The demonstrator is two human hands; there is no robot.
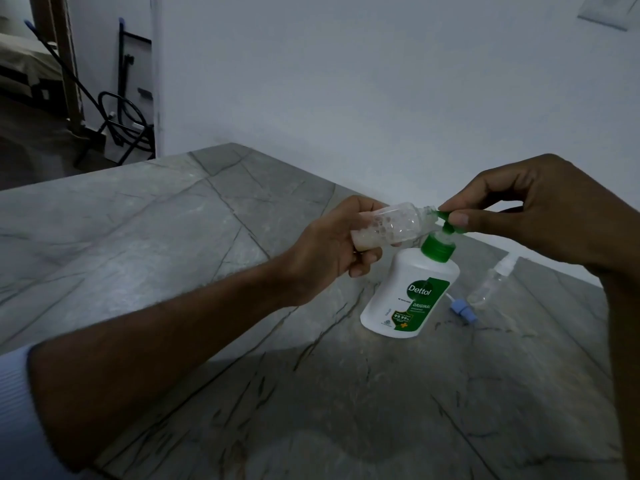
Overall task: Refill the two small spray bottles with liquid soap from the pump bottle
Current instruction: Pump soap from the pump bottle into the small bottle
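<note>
While our left hand point(332, 244) gripped the spray bottle point(391, 225) tilted sideways, neck at the nozzle, our right hand point(526, 206) pinched the green pump head point(450, 220) of the pump bottle point(412, 292) standing on the counter point(138, 220).

We find open grey table point(145, 237) from nine to seven o'clock of the pump bottle point(412, 296). At three o'clock a blue spray cap point(462, 310) and second spray bottle point(493, 280) crowd the way; the wall point(346, 81) bars twelve.
</note>
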